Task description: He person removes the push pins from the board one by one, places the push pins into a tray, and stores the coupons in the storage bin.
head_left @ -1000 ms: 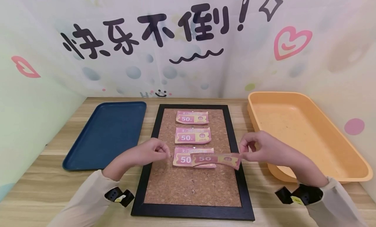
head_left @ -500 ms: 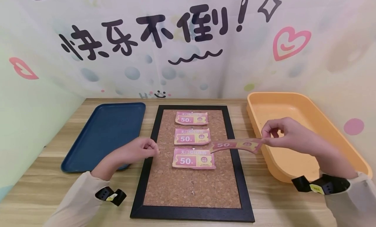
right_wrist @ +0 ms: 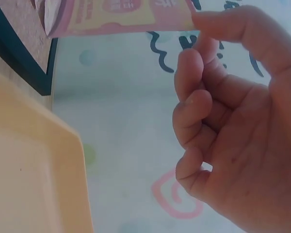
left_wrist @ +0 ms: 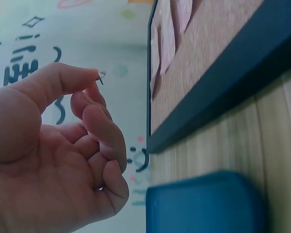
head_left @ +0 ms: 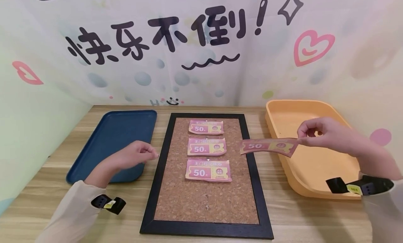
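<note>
My right hand (head_left: 324, 134) pinches the right end of a pink and yellow paper coupon (head_left: 267, 145), held in the air between the cork board (head_left: 176, 204) and the orange tub. In the right wrist view, thumb and finger grip the edge of this coupon (right_wrist: 116, 14). My left hand (head_left: 132, 155) is over the right part of the blue tray; the left wrist view shows a small pin (left_wrist: 101, 78) pinched at its fingertips. On the board, three coupons are arranged in a column, the nearest one (head_left: 207, 170) around its middle.
The blue tray (head_left: 116, 138) lies left of the black-framed board. On the right stands the orange tub (head_left: 302, 120), partly behind my right arm. A printed cloth (head_left: 176, 75) hangs behind the wooden table (head_left: 44, 204).
My right hand has moved right and away from me, carrying the coupon off the spot above the nearest coupon. My left hand has drawn back left, from over the board toward the blue tray.
</note>
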Available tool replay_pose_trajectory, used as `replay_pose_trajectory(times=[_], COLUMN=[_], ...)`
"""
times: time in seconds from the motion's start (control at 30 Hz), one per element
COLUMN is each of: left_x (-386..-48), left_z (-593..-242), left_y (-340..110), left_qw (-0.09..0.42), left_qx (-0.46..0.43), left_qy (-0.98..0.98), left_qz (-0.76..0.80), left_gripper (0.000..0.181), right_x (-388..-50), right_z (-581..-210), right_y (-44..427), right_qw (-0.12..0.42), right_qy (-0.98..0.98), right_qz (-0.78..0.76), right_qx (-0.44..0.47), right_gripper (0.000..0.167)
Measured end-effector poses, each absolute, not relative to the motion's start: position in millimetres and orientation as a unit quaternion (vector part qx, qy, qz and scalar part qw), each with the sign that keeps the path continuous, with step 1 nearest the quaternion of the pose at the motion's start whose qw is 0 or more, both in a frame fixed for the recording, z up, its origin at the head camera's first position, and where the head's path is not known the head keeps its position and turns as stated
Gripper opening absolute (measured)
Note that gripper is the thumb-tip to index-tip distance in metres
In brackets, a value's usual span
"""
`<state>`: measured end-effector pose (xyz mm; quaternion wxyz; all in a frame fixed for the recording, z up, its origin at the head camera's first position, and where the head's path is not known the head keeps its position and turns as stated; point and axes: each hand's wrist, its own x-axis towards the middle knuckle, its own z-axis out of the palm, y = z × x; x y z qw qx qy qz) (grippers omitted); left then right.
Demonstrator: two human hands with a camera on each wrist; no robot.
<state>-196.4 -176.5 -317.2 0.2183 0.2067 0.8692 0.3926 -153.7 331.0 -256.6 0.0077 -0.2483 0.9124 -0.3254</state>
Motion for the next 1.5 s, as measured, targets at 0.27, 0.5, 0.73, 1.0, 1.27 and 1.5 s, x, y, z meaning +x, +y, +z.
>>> replay_pose_trajectory(times=[0.27,0.5,0.73,1.0,1.27,1.5], left_x=[-203.8,-208.6,-214.1,-223.0,-231.9,-240.4], left_z=[-318.4,-318.6,-317.6,-322.2,-327.8,-331.1], left_y=[-198.2,-212.3,-226.2,-242.5,-260.9,-271.8], left_qw=[0.218,0.209,0.210,0.212,0.211,0.217], left_qx=[0.173,0.159,0.146,0.130,0.111,0.089], left_qy=[0.880,0.886,0.890,0.897,0.903,0.907], left_qz=[0.386,0.382,0.378,0.365,0.358,0.351], left_gripper=[0.025,0.033,0.035,0.035,0.038,0.040], right_x=[-163.6,-173.0,-182.1,-189.0,-198.8,-205.1], right_z=[-251.2,-249.4,-244.5,-237.5,-241.7,-247.3], right_y=[353.5,371.6,388.8,407.4,428.6,454.7], right_qw=[0.034,0.059,0.077,0.086,0.098,0.135], right_qy=[0.924,0.929,0.932,0.953,0.954,0.939], right_qz=[-0.321,-0.321,-0.326,-0.270,-0.271,-0.307], right_qx=[-0.205,-0.174,-0.138,-0.106,-0.082,-0.081], right_gripper=[0.012,0.003,0.004,0.017,0.023,0.023])
